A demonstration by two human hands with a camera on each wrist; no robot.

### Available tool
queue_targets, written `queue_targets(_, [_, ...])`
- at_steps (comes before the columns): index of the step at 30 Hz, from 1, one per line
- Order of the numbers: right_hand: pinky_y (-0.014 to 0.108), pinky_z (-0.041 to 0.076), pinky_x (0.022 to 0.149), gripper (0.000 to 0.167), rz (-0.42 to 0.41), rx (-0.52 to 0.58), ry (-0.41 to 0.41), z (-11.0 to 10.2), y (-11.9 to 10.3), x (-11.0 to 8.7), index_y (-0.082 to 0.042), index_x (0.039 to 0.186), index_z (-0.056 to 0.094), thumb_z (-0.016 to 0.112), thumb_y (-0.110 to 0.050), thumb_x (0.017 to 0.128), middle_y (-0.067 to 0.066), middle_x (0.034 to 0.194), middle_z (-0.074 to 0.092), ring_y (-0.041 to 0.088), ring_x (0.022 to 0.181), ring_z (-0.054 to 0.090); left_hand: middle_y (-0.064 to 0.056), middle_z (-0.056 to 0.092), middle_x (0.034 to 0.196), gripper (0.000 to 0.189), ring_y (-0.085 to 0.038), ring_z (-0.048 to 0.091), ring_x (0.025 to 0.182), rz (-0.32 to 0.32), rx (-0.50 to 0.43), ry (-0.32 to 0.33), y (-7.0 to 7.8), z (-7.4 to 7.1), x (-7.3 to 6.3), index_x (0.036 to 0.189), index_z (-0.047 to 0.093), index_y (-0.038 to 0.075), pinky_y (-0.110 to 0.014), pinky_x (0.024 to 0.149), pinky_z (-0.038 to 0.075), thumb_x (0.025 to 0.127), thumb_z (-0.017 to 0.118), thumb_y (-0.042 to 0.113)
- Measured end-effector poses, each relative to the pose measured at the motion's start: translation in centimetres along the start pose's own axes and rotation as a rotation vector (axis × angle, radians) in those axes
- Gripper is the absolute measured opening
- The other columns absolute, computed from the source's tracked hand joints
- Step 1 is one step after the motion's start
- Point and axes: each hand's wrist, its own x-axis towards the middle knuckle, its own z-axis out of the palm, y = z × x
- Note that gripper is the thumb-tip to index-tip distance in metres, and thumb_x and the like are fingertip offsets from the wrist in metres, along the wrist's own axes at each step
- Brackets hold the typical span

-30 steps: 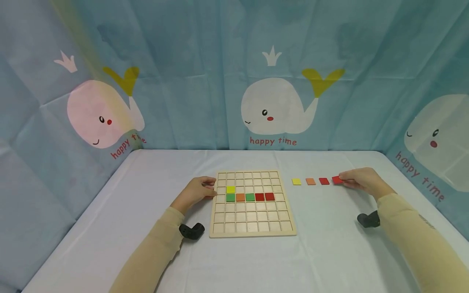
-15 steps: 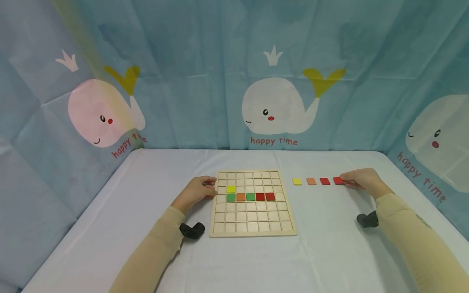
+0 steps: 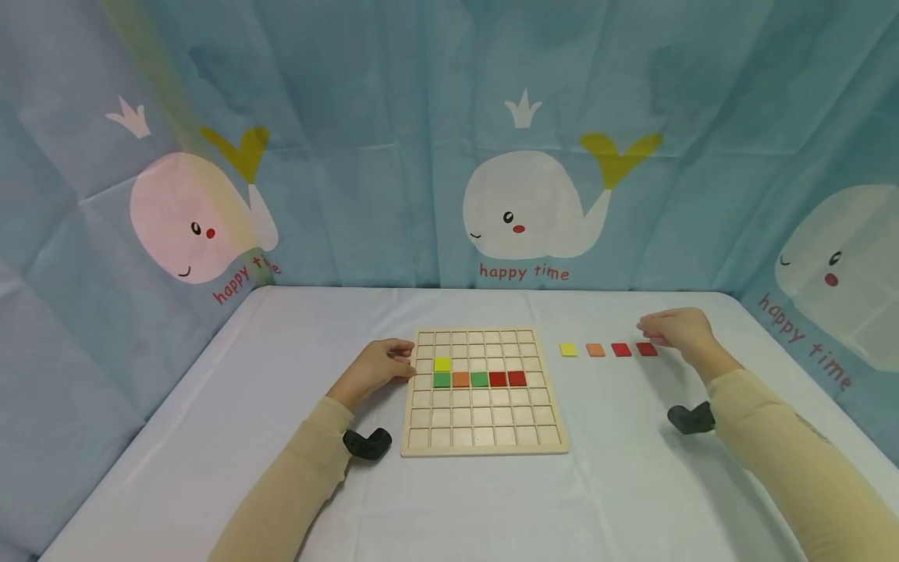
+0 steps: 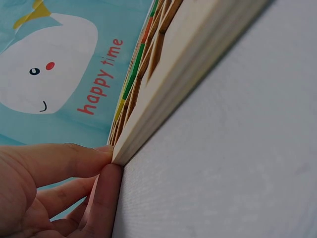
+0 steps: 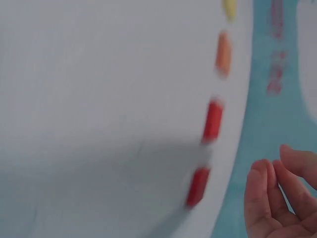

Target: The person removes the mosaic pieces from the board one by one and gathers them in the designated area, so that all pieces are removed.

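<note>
In the head view, my left hand (image 3: 375, 367) is at the left edge of a wooden grid board (image 3: 453, 437). Close up, its thumb and a finger hold the board's rim (image 4: 143, 136). On the board sit a yellow tile (image 3: 442, 364), two green tiles, an orange tile (image 3: 460, 379) and two red tiles (image 3: 507, 378). My right hand (image 3: 677, 329) hovers above the right end of a tile row on the table, holding nothing, fingers loosely bent. That row has a yellow tile (image 3: 568, 350), an orange tile (image 3: 595, 350) and two red tiles (image 5: 213, 120); the right wrist view is blurred.
A white cloth covers the table (image 3: 337, 507). Behind and at both sides hangs a blue curtain (image 3: 351, 211) printed with whales. A black strap-on device (image 3: 367, 444) is on the left wrist, another (image 3: 691, 418) on the right.
My right hand has let go of the rightmost red tile, which now lies at the row's end, and has lifted slightly. The left hand and board have kept their place.
</note>
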Motion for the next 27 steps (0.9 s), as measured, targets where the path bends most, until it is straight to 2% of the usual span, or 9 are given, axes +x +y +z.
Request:
queue_targets(4, [0.050, 0.046, 0.110, 0.053, -0.132, 0.046, -0.050, 2.4, -2.8, -1.6, 0.001, 0.137, 0.056, 0.062, -0.035, 0.098, 0.017, 0.128, 0.067, 0.026, 0.113, 0.068, -0.019, 0.056, 0.131, 0.058, -0.023, 0.059, 0.109, 0.008, 0.009, 0.004, -0.1, -0.2, 0.0, 0.140, 0.053, -0.001, -0.026, 0.083, 0.059, 0.085, 0.070, -0.003])
queue_targets(6, [0.043, 0.050, 0.106, 0.049, -0.172, 0.065, -0.073, 3.9, -4.0, -2.4, 0.001, 0.134, 0.060, 0.062, -0.032, 0.098, 0.014, 0.120, 0.072, 0.022, 0.104, 0.072, -0.020, 0.056, 0.131, 0.057, -0.023, 0.059, 0.108, 0.010, 0.010, 0.003, -0.1, -0.2, 0.0, 0.139, 0.053, -0.001, -0.026, 0.082, 0.059, 0.085, 0.070, -0.003])
queue_targets(8, [0.042, 0.052, 0.105, 0.045, -0.194, 0.084, -0.105, 5.3, -4.9, -3.1, 0.002, 0.131, 0.062, 0.063, -0.029, 0.097, 0.010, 0.113, 0.074, 0.016, 0.095, 0.073, -0.020, 0.057, 0.131, 0.057, -0.023, 0.059, 0.107, 0.013, 0.013, 0.001, -0.1, -0.2, -0.1, 0.139, 0.054, -0.001, -0.026, 0.082, 0.059, 0.085, 0.070, -0.003])
queue_targets(12, [0.044, 0.050, 0.106, 0.043, -0.182, 0.119, -0.206, 8.1, -6.4, -4.1, 0.001, 0.129, 0.064, 0.066, -0.026, 0.096, 0.003, 0.104, 0.077, 0.005, 0.087, 0.070, -0.020, 0.057, 0.131, 0.057, -0.023, 0.060, 0.106, 0.014, 0.006, -0.002, 0.0, -0.1, -0.1, 0.139, 0.054, -0.001, -0.026, 0.082, 0.059, 0.085, 0.070, -0.003])
queue_targets(15, [0.037, 0.054, 0.102, 0.039, -0.183, 0.170, -0.277, 10.0, -7.3, -4.6, 0.003, 0.125, 0.066, 0.067, -0.022, 0.095, 0.003, 0.100, 0.077, 0.004, 0.084, 0.070, -0.019, 0.056, 0.132, 0.057, -0.023, 0.059, 0.107, 0.013, 0.005, -0.005, 0.0, 0.0, -0.1, 0.139, 0.054, -0.001, -0.026, 0.083, 0.059, 0.085, 0.070, -0.003])
queue_targets(18, [0.028, 0.060, 0.087, 0.035, -0.232, 0.235, -0.344, 11.4, -7.9, -5.2, 0.008, 0.120, 0.067, 0.068, -0.016, 0.094, 0.005, 0.096, 0.076, 0.004, 0.079, 0.071, -0.019, 0.056, 0.132, 0.057, -0.023, 0.059, 0.108, 0.017, 0.009, -0.008, 0.0, 0.0, -0.1, 0.139, 0.054, -0.001, -0.026, 0.083, 0.059, 0.085, 0.070, -0.003])
queue_targets(20, [0.026, 0.061, 0.081, 0.034, -0.262, 0.261, -0.379, 12.3, -8.3, -5.6, 0.010, 0.118, 0.067, 0.068, -0.014, 0.093, 0.007, 0.095, 0.077, 0.005, 0.077, 0.072, -0.019, 0.056, 0.132, 0.057, -0.023, 0.059, 0.108, 0.019, 0.010, -0.006, -0.1, 0.0, -0.1, 0.139, 0.054, -0.001, -0.026, 0.083, 0.059, 0.085, 0.070, -0.003])
queue_targets(23, [0.030, 0.061, 0.082, 0.033, -0.293, 0.284, -0.419, 13.5, -8.7, -5.9, 0.013, 0.118, 0.066, 0.067, -0.009, 0.093, 0.014, 0.100, 0.076, 0.010, 0.078, 0.074, -0.019, 0.057, 0.131, 0.057, -0.022, 0.058, 0.107, 0.019, 0.014, -0.006, -0.1, 0.0, -0.1, 0.139, 0.054, -0.001, -0.026, 0.082, 0.059, 0.085, 0.070, -0.003])
queue_targets(27, [0.034, 0.061, 0.087, 0.033, -0.293, 0.263, -0.424, 15.2, -9.3, -6.0, 0.012, 0.120, 0.065, 0.065, -0.006, 0.094, 0.020, 0.108, 0.074, 0.016, 0.085, 0.075, -0.018, 0.057, 0.130, 0.057, -0.022, 0.058, 0.106, 0.012, 0.014, -0.003, -0.1, -0.1, -0.1, 0.139, 0.054, -0.001, -0.026, 0.082, 0.059, 0.085, 0.070, -0.003])
